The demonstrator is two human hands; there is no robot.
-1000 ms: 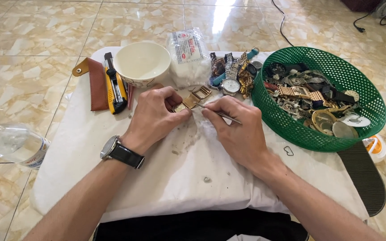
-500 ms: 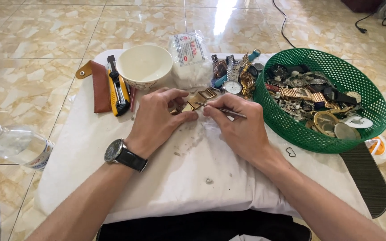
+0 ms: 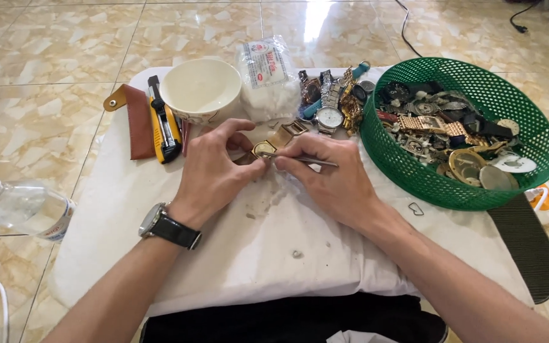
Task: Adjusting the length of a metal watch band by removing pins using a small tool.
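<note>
**Gold watch held under a thin metal tool**

The left hand [image 3: 214,168] pinches a small gold-coloured wristwatch [image 3: 264,148] between thumb and fingers, just above the middle of the white cloth [image 3: 274,254] that covers the work surface. The watch shows a round pale face with a gold rim; its tan strap [image 3: 287,134] runs off toward 1 o'clock and ends in a squarish metal buckle. Much of the case is hidden behind the fingers, so its back and crown cannot be made out.

The right hand [image 3: 332,181] is closed around a slim silver tool [image 3: 300,159], tweezers or a pin tool, I cannot tell which. Its tip touches the rim of the watch at the 3 o'clock side. The two hands nearly meet there.

A black-strapped wristwatch [image 3: 160,223] sits on the left wrist. Small grey crumbs lie on the cloth at 6 o'clock from the hands.

At 11 o'clock stands a cream bowl [image 3: 201,89], with a yellow utility knife [image 3: 163,121] and a brown leather pouch [image 3: 136,117] beside it at 10 o'clock. A clear bag of white cotton [image 3: 267,73] lies at 12 o'clock, a heap of watches [image 3: 333,101] at 1 o'clock, and a green mesh basket [image 3: 408,168] full of watch parts at 3 o'clock. A plastic water bottle [image 3: 23,208] lies on the floor tiles at 9 o'clock.
</note>
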